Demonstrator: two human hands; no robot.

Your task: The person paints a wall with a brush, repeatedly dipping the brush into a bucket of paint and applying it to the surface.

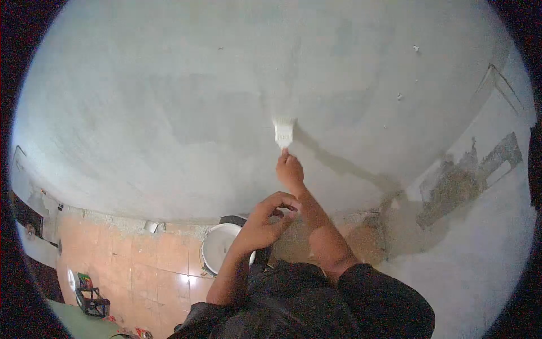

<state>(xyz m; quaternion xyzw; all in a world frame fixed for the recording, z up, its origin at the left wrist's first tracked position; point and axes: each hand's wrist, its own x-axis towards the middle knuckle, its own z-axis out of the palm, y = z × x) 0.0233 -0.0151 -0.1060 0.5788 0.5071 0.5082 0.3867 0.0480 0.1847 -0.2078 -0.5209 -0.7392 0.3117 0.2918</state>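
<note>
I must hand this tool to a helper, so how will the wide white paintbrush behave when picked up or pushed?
The wide white paintbrush is probably light, as the right hand alone holds it out on the grey wall. Its tip would likely bend when pushed, since it looks like thin bristles.

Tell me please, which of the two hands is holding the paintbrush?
The right hand, the higher one, grips the paintbrush; the left hand, lower, has curled fingers and holds nothing visible.
</note>
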